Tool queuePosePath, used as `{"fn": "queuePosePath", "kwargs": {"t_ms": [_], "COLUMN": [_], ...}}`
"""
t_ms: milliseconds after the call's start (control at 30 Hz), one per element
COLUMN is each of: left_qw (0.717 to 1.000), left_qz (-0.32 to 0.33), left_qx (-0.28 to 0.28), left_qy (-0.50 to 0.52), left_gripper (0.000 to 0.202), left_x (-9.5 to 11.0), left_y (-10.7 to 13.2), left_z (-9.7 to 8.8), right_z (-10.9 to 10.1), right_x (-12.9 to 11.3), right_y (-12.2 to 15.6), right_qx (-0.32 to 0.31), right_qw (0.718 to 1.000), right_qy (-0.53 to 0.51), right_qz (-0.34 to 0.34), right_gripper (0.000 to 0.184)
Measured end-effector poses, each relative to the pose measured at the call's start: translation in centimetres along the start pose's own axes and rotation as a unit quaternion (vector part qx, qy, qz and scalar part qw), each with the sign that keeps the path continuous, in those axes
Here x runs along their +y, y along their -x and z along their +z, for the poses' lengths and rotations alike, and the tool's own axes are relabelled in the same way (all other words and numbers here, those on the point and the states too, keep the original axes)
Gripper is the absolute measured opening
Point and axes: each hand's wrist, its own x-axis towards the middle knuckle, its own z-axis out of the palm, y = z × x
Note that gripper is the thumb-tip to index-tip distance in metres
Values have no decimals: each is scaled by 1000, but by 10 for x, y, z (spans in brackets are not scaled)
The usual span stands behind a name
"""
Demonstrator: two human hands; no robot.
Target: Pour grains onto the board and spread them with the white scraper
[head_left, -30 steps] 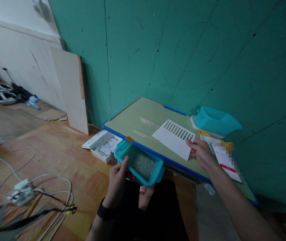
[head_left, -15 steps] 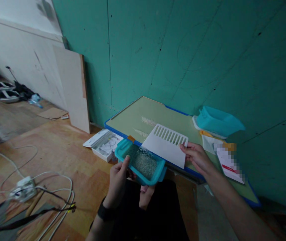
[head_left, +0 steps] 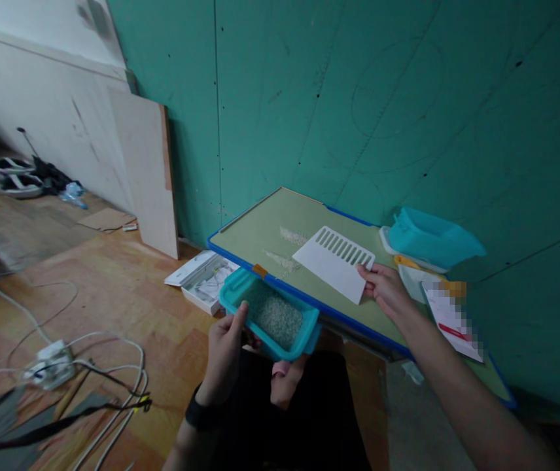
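My left hand (head_left: 225,340) grips the near left rim of a turquoise plastic container (head_left: 309,330), thumb on top. Pale grains like rice (head_left: 280,320) cover its bottom. The container hangs at the table's front edge, slightly tilted. My right hand (head_left: 383,288) pinches the right end of a flat white scraper with a row of slots (head_left: 332,265). That scraper is held over the tabletop, right of two streaks of loose grains (head_left: 282,263). Below the container shows something with a pink band (head_left: 282,369); I cannot make out what it is.
On the table (head_left: 255,222), a second turquoise container (head_left: 432,239) stands at the right, near yellow and white items and a white sheet (head_left: 449,320). An opened white box (head_left: 206,281) lies left of the table. Cables and a power strip (head_left: 52,363) spread over the floor.
My right hand has lifted the white scraper up and back from the container's rim, further over the table. The container has shifted slightly left; grains at its far rim have gone down inside.
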Motion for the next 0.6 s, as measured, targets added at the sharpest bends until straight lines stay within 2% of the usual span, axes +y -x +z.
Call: {"fn": "queuePosePath", "kwargs": {"t_ms": [300,600], "left_qw": [1000,1000], "left_qz": [-2,17], "left_qx": [5,20], "left_qy": [-4,-4], "left_gripper": [56,54], "left_x": [10,7], "left_y": [3,1], "left_z": [-5,-12], "right_z": [20,26], "right_x": [-7,-12], "right_y": [23,35], "right_qx": [-72,-97], "right_qw": [997,995], "right_qy": [30,25], "right_qz": [26,22], "right_gripper": [40,46]}}
